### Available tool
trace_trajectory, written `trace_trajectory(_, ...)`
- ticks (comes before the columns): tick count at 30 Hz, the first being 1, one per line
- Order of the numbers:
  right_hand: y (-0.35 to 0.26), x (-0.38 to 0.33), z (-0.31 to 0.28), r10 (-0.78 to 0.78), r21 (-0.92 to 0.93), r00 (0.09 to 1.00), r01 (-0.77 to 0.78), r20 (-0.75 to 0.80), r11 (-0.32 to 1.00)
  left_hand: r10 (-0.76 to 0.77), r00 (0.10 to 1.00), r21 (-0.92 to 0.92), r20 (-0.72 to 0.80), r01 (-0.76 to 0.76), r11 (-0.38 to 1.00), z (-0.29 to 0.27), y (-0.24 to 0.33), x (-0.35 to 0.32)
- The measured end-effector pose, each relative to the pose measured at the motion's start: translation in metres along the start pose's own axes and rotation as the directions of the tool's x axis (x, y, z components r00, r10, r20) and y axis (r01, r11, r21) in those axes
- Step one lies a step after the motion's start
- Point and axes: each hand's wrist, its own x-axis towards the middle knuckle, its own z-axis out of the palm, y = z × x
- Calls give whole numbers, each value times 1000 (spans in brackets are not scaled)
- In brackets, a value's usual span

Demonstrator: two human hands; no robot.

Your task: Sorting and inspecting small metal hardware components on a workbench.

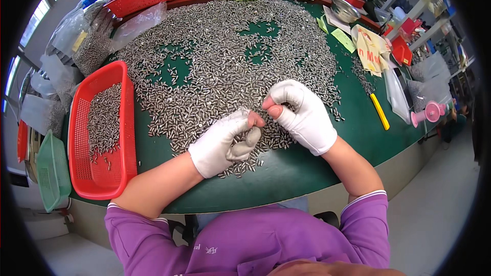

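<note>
A wide spread of small silvery metal pins (215,36) covers most of the green table (358,145). Over its near edge, my left hand (225,140) has thumb and finger pinched together and the other fingers curled. Close beside it, my right hand (303,117) is pinched too, its fingertips facing the left ones across a small gap. Both hands wear white gloves that leave some fingertips bare. Whatever sits between either pair of fingertips is too small to make out. Pins lie directly beneath both hands.
At the left stands a red basket (128,138) with more pins, beside a green basket (51,174). Filled plastic bags (92,41) crowd the far left. A yellow-handled tool (380,112), a pink fan (433,111) and a metal bowl (345,10) lie to the right.
</note>
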Motion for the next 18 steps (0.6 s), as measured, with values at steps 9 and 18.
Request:
trace_trajectory(9, 8, -6, 7, 54, 208, 996, -68, 74, 976, 26, 994, -70, 102, -19, 997, -8, -4, 6)
trace_trajectory(18, 13, -10, 15, 147, 373, 985, -172, 93, 912, 94, 995, 18, 40, -95, 995, -1, -3, 6)
